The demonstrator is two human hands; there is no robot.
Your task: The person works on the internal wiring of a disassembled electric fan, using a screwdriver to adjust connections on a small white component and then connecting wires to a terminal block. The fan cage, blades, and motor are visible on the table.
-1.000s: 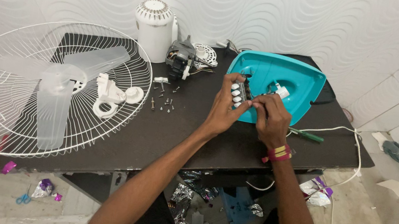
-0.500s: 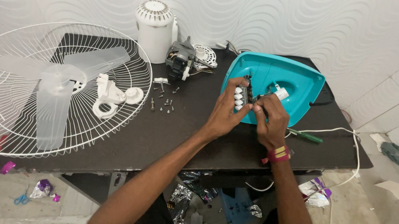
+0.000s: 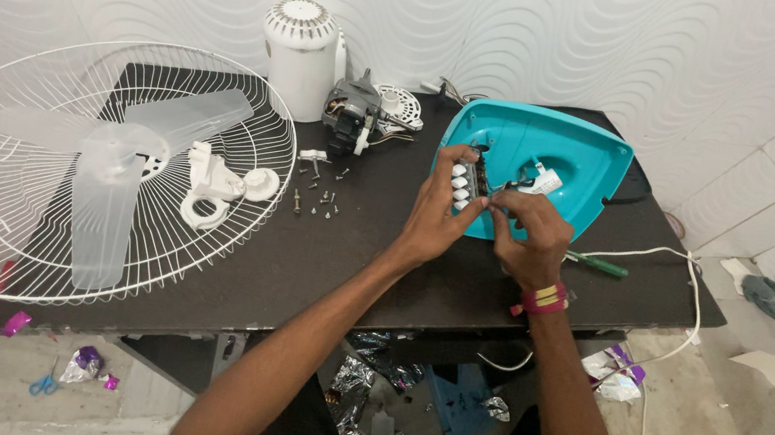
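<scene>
Fingers of the left hand [image 3: 439,210] are pinching a small switch block [image 3: 465,186] with 4 white buttons, while the right hand [image 3: 528,235] is closing on its other side, both over the near rim of the teal fan base [image 3: 573,153] lying on the desk [image 3: 382,257]. It is looking light, stiff and probably fragile at its thin wires, so gripping the hard body by its sides seems safest. Screws [image 3: 317,200] and a fan guard [image 3: 35,138] are lying to the left.

White label [image 3: 542,181] inside the teal base shell [image 3: 569,147]
</scene>
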